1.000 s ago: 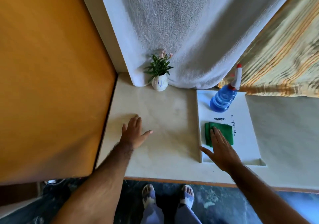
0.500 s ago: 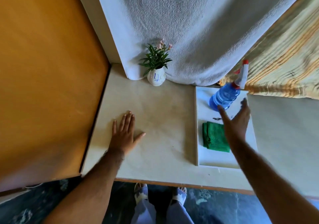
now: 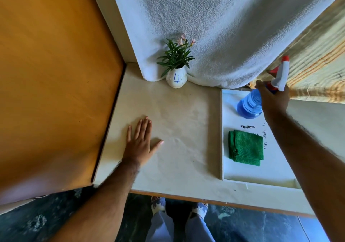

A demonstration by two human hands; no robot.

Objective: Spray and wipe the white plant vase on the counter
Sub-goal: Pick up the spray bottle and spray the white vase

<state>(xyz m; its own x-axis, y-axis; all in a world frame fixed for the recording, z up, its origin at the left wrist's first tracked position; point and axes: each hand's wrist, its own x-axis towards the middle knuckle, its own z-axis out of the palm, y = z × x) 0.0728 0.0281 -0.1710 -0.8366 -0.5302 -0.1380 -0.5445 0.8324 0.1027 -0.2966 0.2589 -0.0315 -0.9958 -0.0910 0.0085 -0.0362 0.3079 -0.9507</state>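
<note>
A small white vase with a blue mark and a green flowering plant stands at the back of the cream counter, against a white towel. To its right, a blue spray bottle with a white and red nozzle stands at the far end of a white tray. My right hand is wrapped around the bottle's neck. A folded green cloth lies in the tray's middle. My left hand rests flat on the counter, fingers apart, well in front of the vase.
An orange wall panel closes off the left side. A white towel hangs behind the vase and a striped yellow fabric hangs at the right. The counter's front edge is near my feet.
My right hand has moved from the green cloth forward to the spray bottle and closed around its neck. My left hand stays flat on the counter.
</note>
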